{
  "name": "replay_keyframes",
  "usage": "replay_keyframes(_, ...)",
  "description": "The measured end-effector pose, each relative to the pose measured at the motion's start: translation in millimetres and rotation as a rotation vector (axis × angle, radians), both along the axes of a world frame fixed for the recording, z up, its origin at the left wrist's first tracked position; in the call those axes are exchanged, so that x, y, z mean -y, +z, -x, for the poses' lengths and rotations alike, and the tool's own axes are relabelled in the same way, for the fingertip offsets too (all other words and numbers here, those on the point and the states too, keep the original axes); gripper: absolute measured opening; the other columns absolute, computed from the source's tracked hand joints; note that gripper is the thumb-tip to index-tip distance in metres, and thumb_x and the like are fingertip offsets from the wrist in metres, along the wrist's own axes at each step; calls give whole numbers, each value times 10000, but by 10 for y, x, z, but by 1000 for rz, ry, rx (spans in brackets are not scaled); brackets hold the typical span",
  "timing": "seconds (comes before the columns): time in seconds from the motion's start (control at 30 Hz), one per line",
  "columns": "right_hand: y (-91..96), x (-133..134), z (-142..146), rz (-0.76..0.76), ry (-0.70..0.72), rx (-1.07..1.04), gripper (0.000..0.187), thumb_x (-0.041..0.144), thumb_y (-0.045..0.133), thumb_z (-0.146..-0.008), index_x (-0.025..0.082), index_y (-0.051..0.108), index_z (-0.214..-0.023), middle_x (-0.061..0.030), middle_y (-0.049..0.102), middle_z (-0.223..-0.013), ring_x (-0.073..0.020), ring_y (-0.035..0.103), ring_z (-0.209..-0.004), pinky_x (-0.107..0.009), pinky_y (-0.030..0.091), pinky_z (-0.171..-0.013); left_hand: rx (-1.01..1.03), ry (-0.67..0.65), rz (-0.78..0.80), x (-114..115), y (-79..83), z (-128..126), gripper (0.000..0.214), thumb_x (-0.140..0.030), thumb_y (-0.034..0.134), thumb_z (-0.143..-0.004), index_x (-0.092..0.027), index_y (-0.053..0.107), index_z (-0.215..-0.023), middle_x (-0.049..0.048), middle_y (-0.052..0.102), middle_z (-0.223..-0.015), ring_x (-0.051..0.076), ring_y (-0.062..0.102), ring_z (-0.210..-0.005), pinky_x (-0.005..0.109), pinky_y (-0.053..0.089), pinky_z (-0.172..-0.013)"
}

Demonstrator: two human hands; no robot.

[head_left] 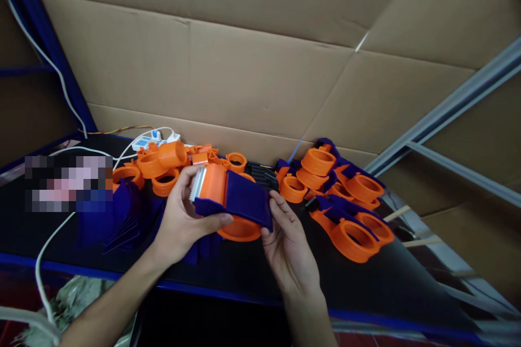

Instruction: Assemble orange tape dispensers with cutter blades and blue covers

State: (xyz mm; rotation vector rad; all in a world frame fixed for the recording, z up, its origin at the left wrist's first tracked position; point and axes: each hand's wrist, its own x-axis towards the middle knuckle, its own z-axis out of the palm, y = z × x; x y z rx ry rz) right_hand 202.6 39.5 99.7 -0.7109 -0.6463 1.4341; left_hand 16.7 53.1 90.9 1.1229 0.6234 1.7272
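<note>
Held up over the table is a tape dispenser [214, 181] with an orange body, a dark blue plate [248, 198] across its top and a toothed metal blade [194, 184] at its left end. My left hand [179, 225] is closed around the blade end, its thumb along the near side. With the fingers and thumb of my right hand [288, 233], I pinch the right end of the blue plate. An orange ring [240, 230] shows beneath the plate. Part of the dispenser's underside is hidden.
Orange dispenser bodies [171, 154] lie behind on the left, near a white power strip [142, 143]. Blue plates [122, 217] are stacked left of my hand. Dispensers with blue parts [354, 238] are piled to the right on the black table [391, 282]. Cardboard [244, 76] walls the back.
</note>
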Motion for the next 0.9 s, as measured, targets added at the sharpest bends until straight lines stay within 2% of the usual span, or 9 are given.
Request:
replay_keyframes(0.07, -24, 20, -25, -29, 51, 92, 337, 255, 793, -827, 279, 717, -1154, 31, 719, -961, -80, 662, -663, -148, 584, -504, -75, 45, -47, 68, 55, 25, 769, -143, 968, -494, -252, 645, -1183, 30, 686, -1074, 224, 666, -949, 302, 553, -843)
replay_keyframes(0.13, -33, 38, -71, -98, 56, 282, 369, 295, 753, -865, 290, 693, -1229, 5, 712, -995, -106, 657, -713, -194, 594, -574, -153, 57, -142, 133, 125, 59, 758, -124, 964, -490, -246, 653, -1171, 50, 687, -1109, 251, 669, -1005, 347, 548, -905)
replay_keyframes(0.2, -5, 61, -127, -231, -32, 548, 342, 313, 735, -881, 286, 706, -1221, -35, 702, -1114, -162, 672, -912, -261, 602, -748, -181, 19, -266, 182, 187, 93, 771, -96, 963, -460, -240, 657, -1153, 66, 682, -1107, 289, 666, -1047, 424, 539, -965)
replay_keyframes(0.27, 63, 91, -172, -412, -112, 791, 294, 329, 721, -893, 283, 730, -1183, -61, 663, -1259, -228, 614, -1160, -350, 538, -968, -194, -41, -353, 209, 219, 119, 781, -71, 959, -441, -233, 659, -1143, 78, 687, -1089, 311, 667, -1049, 493, 521, -1010)
replay_keyframes(0.33, 143, 119, -188, -569, -69, 919, 273, 353, 702, -907, 284, 740, -1168, -70, 650, -1288, -260, 577, -1232, -406, 463, -1063, -216, -96, -391, 218, 217, 132, 779, -57, 951, -450, -231, 658, -1151, 89, 693, -1094, 316, 671, -1045, 524, 504, -1037)
replay_keyframes(0.43, 209, 131, -159, -654, 52, 899, 231, 348, 740, -882, 280, 750, -1103, -60, 704, -1111, -245, 642, -1082, -392, 489, -982, -268, -160, -425, 218, 176, 138, 797, -53, 945, -475, -247, 647, -1187, 95, 690, -1133, 319, 668, -1069, 532, 498, -1053)
replay_keyframes(0.57, 170, 110, -101, -608, 54, 748, 187, 356, 811, -821, 269, 754, -975, -35, 702, -958, -212, 650, -914, -342, 506, -854, -306, -230, -444, 216, 142, 147, 824, -82, 951, -485, -258, 636, -1226, 93, 681, -1146, 325, 651, -1098, 545, 496, -1063)
replay_keyframes(0.77, 152, 169, -90, -610, -30, 744, 167, 324, 807, -819, 260, 758, -966, -54, 677, -975, -234, 639, -956, -359, 503, -865, -388, -170, -529, 222, 153, 166, 854, -132, 963, -485, -261, 633, -1262, 98, 692, -1133, 335, 658, -1055, 566, 510, -1033)
replay_keyframes(0.9, 154, 208, -97, -611, 23, 692, 155, 296, 791, -830, 257, 724, -963, -45, 655, -980, -221, 623, -960, -337, 489, -862, -452, -136, -578, 230, 146, 169, 877, -169, 960, -510, -277, 616, -1309, 95, 703, -1140, 338, 669, -1048, 564, 523, -1012)
